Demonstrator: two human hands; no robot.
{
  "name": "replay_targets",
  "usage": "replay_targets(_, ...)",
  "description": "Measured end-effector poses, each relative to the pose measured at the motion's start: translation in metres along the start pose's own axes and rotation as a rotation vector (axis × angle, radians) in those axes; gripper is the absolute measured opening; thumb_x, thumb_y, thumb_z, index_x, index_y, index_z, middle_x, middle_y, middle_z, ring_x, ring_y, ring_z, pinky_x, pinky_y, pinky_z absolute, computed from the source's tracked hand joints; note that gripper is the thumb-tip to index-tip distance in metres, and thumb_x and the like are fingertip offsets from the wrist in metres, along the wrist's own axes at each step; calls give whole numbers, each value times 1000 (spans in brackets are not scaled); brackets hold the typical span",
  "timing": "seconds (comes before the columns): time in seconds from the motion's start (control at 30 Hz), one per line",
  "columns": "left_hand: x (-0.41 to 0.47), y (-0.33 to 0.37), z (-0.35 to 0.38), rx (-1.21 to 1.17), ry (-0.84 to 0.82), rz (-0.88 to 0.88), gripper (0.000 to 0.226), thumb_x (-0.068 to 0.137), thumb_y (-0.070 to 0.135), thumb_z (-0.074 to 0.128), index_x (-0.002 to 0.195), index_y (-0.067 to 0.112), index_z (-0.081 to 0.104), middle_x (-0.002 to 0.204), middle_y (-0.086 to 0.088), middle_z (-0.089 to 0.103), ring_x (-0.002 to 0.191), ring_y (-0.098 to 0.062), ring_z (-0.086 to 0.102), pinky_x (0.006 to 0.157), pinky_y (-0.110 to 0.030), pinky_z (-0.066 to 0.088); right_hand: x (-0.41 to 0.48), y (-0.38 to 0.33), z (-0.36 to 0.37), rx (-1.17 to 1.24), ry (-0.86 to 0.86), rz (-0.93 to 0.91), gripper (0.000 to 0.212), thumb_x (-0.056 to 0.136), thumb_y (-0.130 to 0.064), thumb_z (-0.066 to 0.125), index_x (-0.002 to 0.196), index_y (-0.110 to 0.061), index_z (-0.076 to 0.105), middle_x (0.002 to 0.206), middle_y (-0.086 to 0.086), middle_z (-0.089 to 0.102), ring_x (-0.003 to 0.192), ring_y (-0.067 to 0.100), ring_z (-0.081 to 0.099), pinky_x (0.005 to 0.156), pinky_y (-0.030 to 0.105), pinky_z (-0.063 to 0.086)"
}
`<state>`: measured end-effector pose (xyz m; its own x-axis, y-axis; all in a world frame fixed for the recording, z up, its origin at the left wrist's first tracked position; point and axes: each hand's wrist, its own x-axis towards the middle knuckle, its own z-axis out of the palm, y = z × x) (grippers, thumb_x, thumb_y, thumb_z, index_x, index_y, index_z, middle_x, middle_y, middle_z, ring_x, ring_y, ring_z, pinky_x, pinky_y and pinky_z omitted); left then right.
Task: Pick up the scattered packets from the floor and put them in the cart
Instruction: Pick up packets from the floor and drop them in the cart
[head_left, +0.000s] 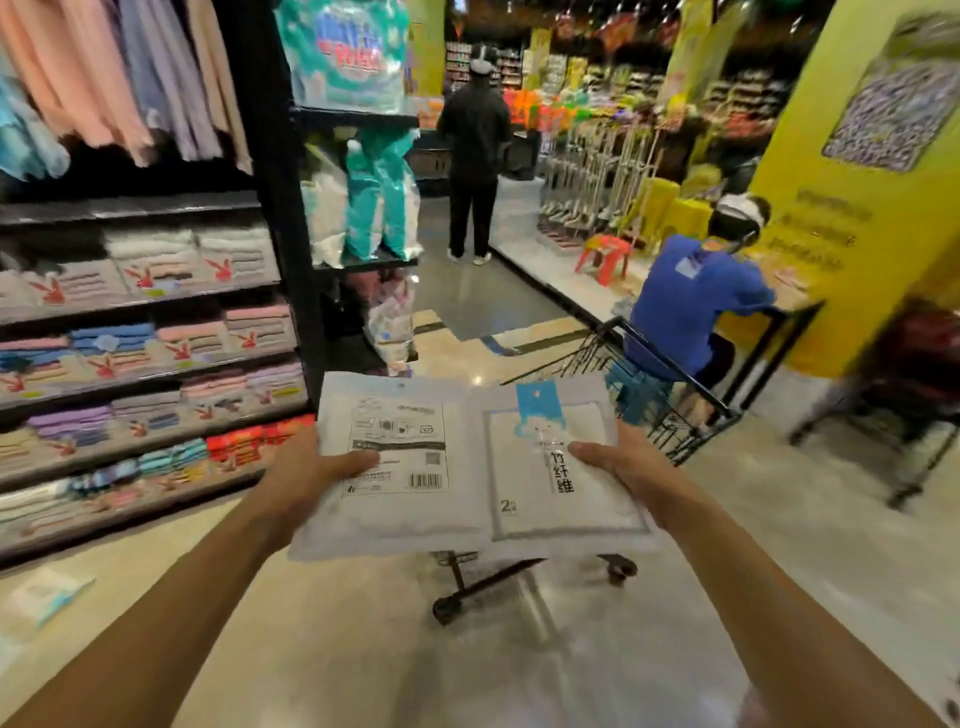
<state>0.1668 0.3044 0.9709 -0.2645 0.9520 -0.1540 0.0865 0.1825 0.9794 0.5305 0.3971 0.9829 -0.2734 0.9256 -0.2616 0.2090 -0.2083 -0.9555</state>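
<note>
Left hand and right hand each pinch the near edge of a soft white packet, seemingly light and slippery, before the cart.

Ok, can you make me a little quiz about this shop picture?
1. True or false: the left hand holds the packet with the barcode.
2. Where is the cart: A, behind the held packets, or B, behind the person?
3. The right hand holds the packet with the ____ tag; another packet lies on the floor.

Key: 1 true; 2 A; 3 blue.
</note>
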Motion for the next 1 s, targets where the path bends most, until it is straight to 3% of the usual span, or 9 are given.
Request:
replay_targets(0.07, 34, 4, 34, 2, -45, -23, 33, 82, 5, 82, 113, 12, 72, 102, -6, 80, 89, -26, 78, 81, -44, 62, 19, 9, -36, 32, 36, 19, 38, 94, -12, 74, 129, -19, 59, 108, 14, 79, 97, 35, 78, 81, 48, 64)
replay_targets(0.13, 67, 7, 64, -2, -92, -37, 33, 85, 3, 79, 115, 11, 70, 98, -3, 80, 86, -24, 78, 71, -37, 63, 39, 15, -65, 28, 67, 38, 42, 93, -15, 76, 131, -19, 59, 110, 14, 79, 98, 37, 77, 85, 53, 63)
replay_targets(0.2, 99, 10, 89, -2, -133, -30, 28, 87, 0, 76, 111, 13, 70, 92, 2, 81, 80, -19, 78, 58, -24, 59, 62, 19, -89, 20, 106, 57, 40, 93, -18, 76, 129, -19, 58, 108, 12, 79, 95, 35, 78, 81, 50, 64)
replay_targets(0.3, 153, 11, 119, -10, -182, -28, 28, 87, 0, 76, 109, 16, 69, 89, 5, 80, 80, -16, 78, 57, -21, 58, 103, 20, -116, 4, 160, 72, 38, 94, -18, 74, 129, -16, 59, 102, 11, 80, 88, 31, 79, 65, 38, 64)
replay_targets(0.4, 214, 3, 137, -32, -207, -30, 30, 86, 2, 78, 110, 19, 69, 95, 5, 80, 85, -17, 78, 66, -28, 61, 153, 17, -137, 28, 176, 72, 34, 96, -15, 72, 128, -15, 60, 101, 12, 80, 85, 31, 79, 62, 36, 63)
replay_targets(0.5, 273, -6, 153, -43, -215, -48, 36, 85, 6, 81, 115, 21, 70, 105, 2, 80, 93, -21, 78, 83, -41, 61, 204, 16, -156, 46, 176, 107, 45, 94, -18, 74, 135, -16, 55, 111, 15, 79, 96, 37, 77, 75, 46, 65)
replay_targets(0.7, 364, -30, 180, -94, -174, -96, 37, 84, 2, 80, 111, 24, 70, 102, 6, 80, 92, -16, 77, 69, -26, 61, 300, 29, -189, 67, 179, 169, 49, 94, -16, 74, 139, -14, 53, 114, 18, 77, 99, 39, 76, 72, 44, 65)
replay_targets(0.87, 426, -70, 199, -66, -93, -176, 47, 81, 4, 83, 123, 20, 69, 113, 1, 78, 101, -22, 76, 88, -43, 60, 386, 55, -218, 53, 164, 220, 45, 94, -15, 75, 135, -17, 56, 115, 14, 78, 102, 38, 76, 91, 59, 60)
replay_targets(1.0, 469, -121, 220, 19, -38, -234, 54, 78, 15, 89, 127, 20, 67, 114, 2, 77, 99, -20, 76, 91, -49, 60, 465, 95, -230, -25, 80, 243, 41, 93, -16, 76, 131, -18, 61, 115, 10, 78, 103, 33, 76, 92, 57, 60)
